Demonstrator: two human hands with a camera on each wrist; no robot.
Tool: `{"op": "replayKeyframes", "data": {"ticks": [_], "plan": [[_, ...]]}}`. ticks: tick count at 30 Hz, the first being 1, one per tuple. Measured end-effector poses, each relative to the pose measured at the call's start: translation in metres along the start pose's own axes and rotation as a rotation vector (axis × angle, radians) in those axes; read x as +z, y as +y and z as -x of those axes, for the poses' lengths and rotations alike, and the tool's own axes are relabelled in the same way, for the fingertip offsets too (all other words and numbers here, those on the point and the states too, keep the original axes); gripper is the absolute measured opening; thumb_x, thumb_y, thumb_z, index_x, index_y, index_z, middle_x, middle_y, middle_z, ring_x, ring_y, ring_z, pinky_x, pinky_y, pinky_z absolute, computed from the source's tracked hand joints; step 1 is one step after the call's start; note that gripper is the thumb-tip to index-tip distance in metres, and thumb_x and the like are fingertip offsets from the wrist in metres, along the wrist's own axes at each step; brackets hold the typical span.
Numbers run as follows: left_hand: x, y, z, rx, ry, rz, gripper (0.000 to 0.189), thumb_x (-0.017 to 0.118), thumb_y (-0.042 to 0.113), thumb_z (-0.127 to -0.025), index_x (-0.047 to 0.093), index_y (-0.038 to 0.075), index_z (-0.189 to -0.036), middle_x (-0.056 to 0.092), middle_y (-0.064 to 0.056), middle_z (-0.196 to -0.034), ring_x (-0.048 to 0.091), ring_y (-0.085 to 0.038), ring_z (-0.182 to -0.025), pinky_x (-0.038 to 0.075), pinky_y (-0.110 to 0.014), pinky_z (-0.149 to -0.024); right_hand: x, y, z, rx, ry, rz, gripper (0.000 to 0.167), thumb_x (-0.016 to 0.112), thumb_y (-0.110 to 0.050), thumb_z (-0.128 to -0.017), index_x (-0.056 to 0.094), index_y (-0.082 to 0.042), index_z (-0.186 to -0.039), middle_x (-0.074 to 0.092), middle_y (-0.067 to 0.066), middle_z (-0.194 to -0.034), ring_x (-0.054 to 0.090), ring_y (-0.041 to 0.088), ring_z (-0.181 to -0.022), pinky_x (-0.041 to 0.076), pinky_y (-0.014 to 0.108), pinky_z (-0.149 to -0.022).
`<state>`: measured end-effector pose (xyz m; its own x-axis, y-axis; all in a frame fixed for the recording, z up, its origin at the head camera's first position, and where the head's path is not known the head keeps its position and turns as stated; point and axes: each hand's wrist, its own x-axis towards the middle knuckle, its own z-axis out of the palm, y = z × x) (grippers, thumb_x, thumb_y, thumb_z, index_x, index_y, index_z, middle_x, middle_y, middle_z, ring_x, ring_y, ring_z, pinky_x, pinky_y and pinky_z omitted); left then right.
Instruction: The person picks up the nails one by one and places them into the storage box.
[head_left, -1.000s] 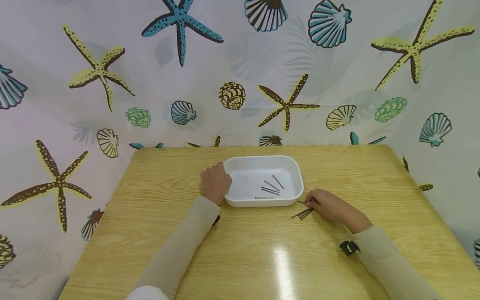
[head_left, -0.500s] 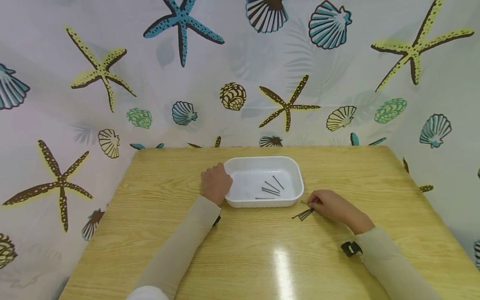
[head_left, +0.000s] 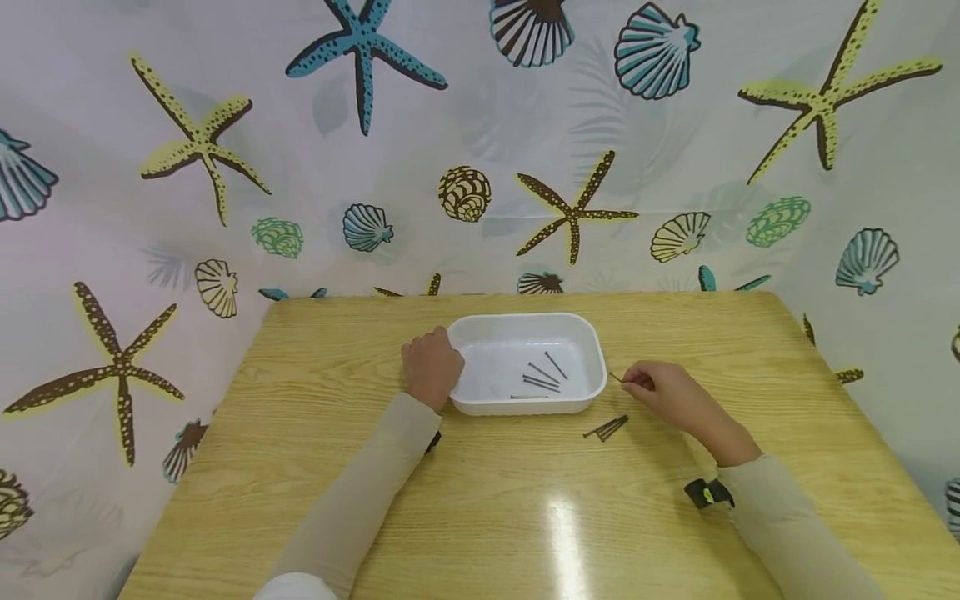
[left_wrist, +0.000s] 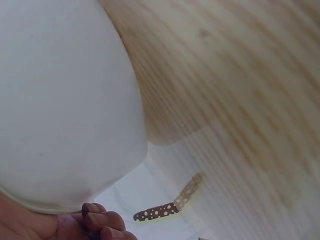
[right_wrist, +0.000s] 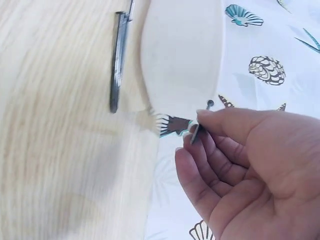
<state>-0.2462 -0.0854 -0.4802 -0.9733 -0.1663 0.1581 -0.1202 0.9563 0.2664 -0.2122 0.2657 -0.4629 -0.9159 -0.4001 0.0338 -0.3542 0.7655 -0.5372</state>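
A white plastic tray (head_left: 525, 407) stands on the wooden table, with several dark nails (head_left: 542, 383) lying in its right half. My left hand (head_left: 432, 367) grips the tray's left end; in the left wrist view the fingers (left_wrist: 107, 222) curl at its rim. Just off the tray's right end, my right hand (head_left: 663, 392) pinches one nail (head_left: 616, 377) between thumb and fingertips, head end pointing toward the tray. The right wrist view shows that nail's round head (right_wrist: 210, 103) sticking out past the thumb. Below the right hand, a small bunch of nails (head_left: 609, 429) lies on the table.
The wooden table (head_left: 480, 500) reaches back to a white cloth (head_left: 420, 242) printed with starfish and shells, which also hangs along both sides. A bright glare streak lies on the tabletop in front of the tray.
My right hand has risen away from the bunch on the table and moved back beside the tray's right end, now with a nail in its fingertips. The left hand and tray stay put.
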Motion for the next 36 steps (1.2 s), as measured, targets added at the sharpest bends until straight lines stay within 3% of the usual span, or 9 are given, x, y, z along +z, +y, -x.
{"op": "replayKeyframes", "data": {"ticks": [5, 13, 22, 25, 36], "plan": [[0.0, 0.0, 0.001, 0.002, 0.014, 0.0, 0.019, 0.049, 0.015, -0.086, 0.06, 0.002, -0.094, 0.063, -0.013, -0.081, 0.057, -0.03, -0.076, 0.039, -0.042, -0.071, -0.003, -0.009, -0.001, -0.012, 0.091, -0.022, 0.015, 0.057, -0.017, -0.093, 0.063, -0.004, -0.098, 0.063, 0.006, -0.09, 0.058, 0.018, -0.08, 0.048, 0.035, -0.069], [0.0, -0.001, 0.0, 0.004, 0.015, 0.006, 0.017, 0.048, 0.015, -0.086, 0.059, 0.003, -0.091, 0.061, -0.013, -0.078, 0.056, -0.03, -0.073, 0.038, -0.041, -0.069, -0.005, -0.026, -0.001, -0.068, 0.171, -0.06, 0.017, 0.058, -0.02, -0.092, 0.064, -0.005, -0.098, 0.063, 0.005, -0.09, 0.059, 0.019, -0.08, 0.049, 0.035, -0.069], [0.0, -0.002, -0.001, -0.01, -0.014, -0.011, 0.019, 0.047, 0.016, -0.087, 0.058, 0.003, -0.095, 0.061, -0.013, -0.081, 0.056, -0.029, -0.076, 0.038, -0.041, -0.072, -0.002, -0.034, -0.004, -0.065, 0.213, -0.074, 0.014, 0.059, -0.018, -0.092, 0.064, -0.006, -0.098, 0.064, 0.005, -0.09, 0.059, 0.018, -0.08, 0.049, 0.036, -0.069], [0.001, -0.002, -0.001, -0.002, 0.003, -0.006, 0.018, 0.047, 0.015, -0.086, 0.058, 0.003, -0.093, 0.061, -0.013, -0.08, 0.056, -0.029, -0.074, 0.038, -0.041, -0.07, -0.001, -0.037, -0.004, -0.059, 0.221, -0.082, 0.014, 0.059, -0.018, -0.091, 0.064, -0.006, -0.097, 0.064, 0.005, -0.089, 0.059, 0.018, -0.079, 0.049, 0.035, -0.068], [0.001, 0.0, 0.0, -0.005, -0.007, 0.011, 0.017, 0.048, 0.015, -0.087, 0.059, 0.003, -0.092, 0.062, -0.013, -0.08, 0.056, -0.03, -0.074, 0.038, -0.042, -0.071, 0.005, -0.052, -0.008, -0.084, 0.208, -0.126, 0.013, 0.061, -0.018, -0.09, 0.066, -0.007, -0.096, 0.065, 0.004, -0.089, 0.06, 0.015, -0.078, 0.05, 0.03, -0.067]]}}
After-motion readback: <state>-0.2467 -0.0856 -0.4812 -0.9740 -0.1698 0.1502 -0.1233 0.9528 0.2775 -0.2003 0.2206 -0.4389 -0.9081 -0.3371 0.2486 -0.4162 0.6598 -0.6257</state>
